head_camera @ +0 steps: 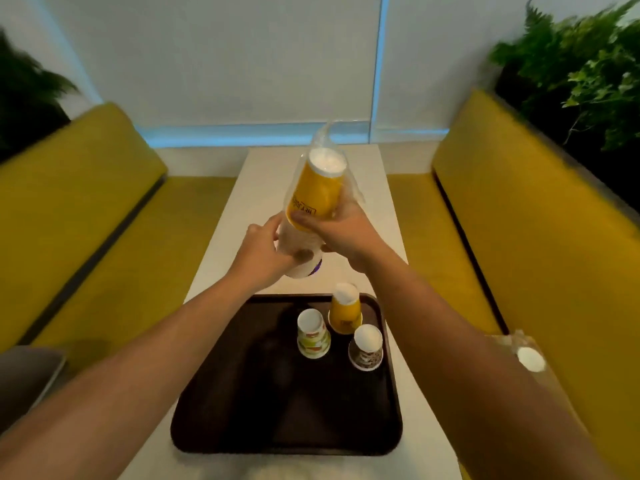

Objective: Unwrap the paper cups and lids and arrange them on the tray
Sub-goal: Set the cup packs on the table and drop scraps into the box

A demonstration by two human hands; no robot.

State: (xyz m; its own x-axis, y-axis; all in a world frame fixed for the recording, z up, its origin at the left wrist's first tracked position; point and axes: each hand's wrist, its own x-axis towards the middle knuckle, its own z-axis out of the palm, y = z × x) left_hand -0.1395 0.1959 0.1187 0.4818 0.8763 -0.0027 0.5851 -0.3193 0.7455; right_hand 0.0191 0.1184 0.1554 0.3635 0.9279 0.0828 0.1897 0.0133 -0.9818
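Note:
I hold a stack of paper cups in a clear plastic sleeve (325, 143) above the table. My right hand (341, 225) grips the rim of the yellow cup (317, 188) at the top of the stack. My left hand (266, 249) grips the white lower part of the stack (301, 251). On the dark brown tray (242, 393) three cups stand upside down: a yellow one (344, 310), a green and white one (313, 336) and a brown patterned one (366, 348).
The white table (221, 244) runs between two yellow benches (86, 174). A wrapped packet with a white round end (528, 356) lies on the right bench. Green plants (585, 74) stand behind the right bench. A grey object (24, 379) sits at the lower left.

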